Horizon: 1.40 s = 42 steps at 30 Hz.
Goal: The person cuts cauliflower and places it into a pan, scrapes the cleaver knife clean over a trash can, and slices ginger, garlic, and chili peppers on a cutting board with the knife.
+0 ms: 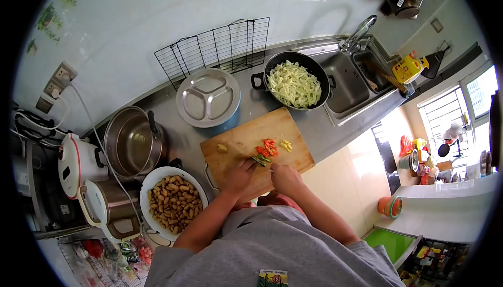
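Note:
My left hand (240, 177) is on the wooden cutting board (236, 150), its fingertips holding down a green pepper (260, 159). Close beside it, my right hand (286, 178) is closed in a fist around what looks like a knife; the blade is seen nearly edge-on and barely shows. Just beyond the green pepper lies a small heap of chopped red pepper (268, 147). Pale yellow pieces (285, 145) sit to its right, and another small yellowish heap (222, 148) lies near the board's left side.
Behind the board stand a black pan (326, 98) of cut cabbage (294, 84) and a blue container with a metal divided lid (208, 98). Left are a white bowl (201, 182) of peanuts (175, 203), a steel pot (133, 140) and a rice cooker (78, 166). A sink (346, 85) lies right.

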### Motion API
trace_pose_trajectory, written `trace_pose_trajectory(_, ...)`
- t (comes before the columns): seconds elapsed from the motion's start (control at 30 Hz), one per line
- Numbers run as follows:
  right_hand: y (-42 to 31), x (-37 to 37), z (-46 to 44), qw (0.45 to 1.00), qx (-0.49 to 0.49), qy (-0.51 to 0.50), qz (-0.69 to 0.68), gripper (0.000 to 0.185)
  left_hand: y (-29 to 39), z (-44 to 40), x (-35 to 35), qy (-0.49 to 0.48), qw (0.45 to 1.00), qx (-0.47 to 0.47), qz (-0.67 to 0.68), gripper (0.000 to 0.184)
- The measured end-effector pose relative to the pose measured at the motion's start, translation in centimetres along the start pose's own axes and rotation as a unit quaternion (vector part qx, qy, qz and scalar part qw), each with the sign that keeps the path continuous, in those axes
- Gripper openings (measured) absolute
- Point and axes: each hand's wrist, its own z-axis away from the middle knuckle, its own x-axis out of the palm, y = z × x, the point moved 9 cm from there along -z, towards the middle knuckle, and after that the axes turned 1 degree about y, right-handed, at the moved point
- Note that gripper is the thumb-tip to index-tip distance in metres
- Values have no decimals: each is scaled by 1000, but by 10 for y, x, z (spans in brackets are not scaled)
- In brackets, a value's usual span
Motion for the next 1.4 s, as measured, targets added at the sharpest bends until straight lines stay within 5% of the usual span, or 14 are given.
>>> trace_pose_trajectory(0.43, -8, 28, -25, 999, 14, -45, 22, 24, 5, -5, -5, -16, 1000, 2, 7, 28)
trace_pose_trajectory(0.6, -4, 21, -33, 996, -10, 17, -87, 25, 3, -4, -7, -4, 999, -19, 40, 27)
trace_pose_trajectory(0.83, 11, -1, -8, 998, -19, 56, -31, 21, -4, 0, 1, 17, 996, -44, 77, 23)
trace_pose_trajectory(1.1, 4, 10, -1, 999, 9, -33, -25, 24, 0, -2, -4, 1, 998, -23, 57, 22)
trace_pose_trajectory(1.4, -1, 31, -20, 998, 22, -5, -53, 24, -3, -5, -7, 39, 993, -38, 105, 23)
